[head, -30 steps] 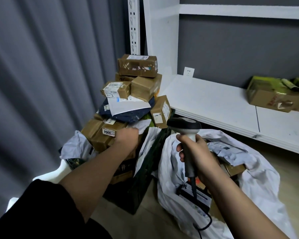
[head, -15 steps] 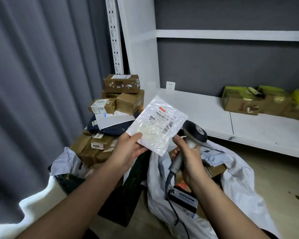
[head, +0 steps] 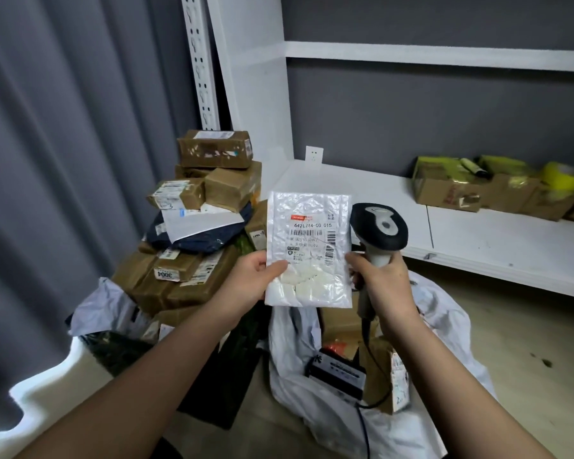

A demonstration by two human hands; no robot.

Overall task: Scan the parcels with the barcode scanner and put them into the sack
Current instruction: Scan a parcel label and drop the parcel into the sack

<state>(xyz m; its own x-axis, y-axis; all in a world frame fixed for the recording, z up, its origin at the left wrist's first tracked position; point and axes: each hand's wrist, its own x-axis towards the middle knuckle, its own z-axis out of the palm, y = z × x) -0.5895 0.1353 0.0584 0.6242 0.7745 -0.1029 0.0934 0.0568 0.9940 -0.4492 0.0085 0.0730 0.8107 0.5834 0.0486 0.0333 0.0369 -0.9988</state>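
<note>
My left hand [head: 250,282] pinches the lower left edge of a flat white plastic parcel [head: 309,250], held upright with its barcode label facing me. My right hand [head: 380,286] grips the handle of a black and grey barcode scanner [head: 378,225], whose head sits just right of the parcel's label. Below both hands lies the open white sack [head: 444,329] with several boxes and parcels inside. A pile of brown cardboard parcels [head: 212,180] and a dark blue bag rises on the left.
The pile sits in a dark crate [head: 232,369] beside a grey curtain [head: 63,160]. A low white shelf [head: 497,246] runs along the right wall with taped boxes [head: 451,187] and a yellow tape roll on it. The scanner's cable trails down into the sack.
My left hand took the white parcel from the pile and raised it, then turned it square to me. My right hand brought the scanner up beside the label.
</note>
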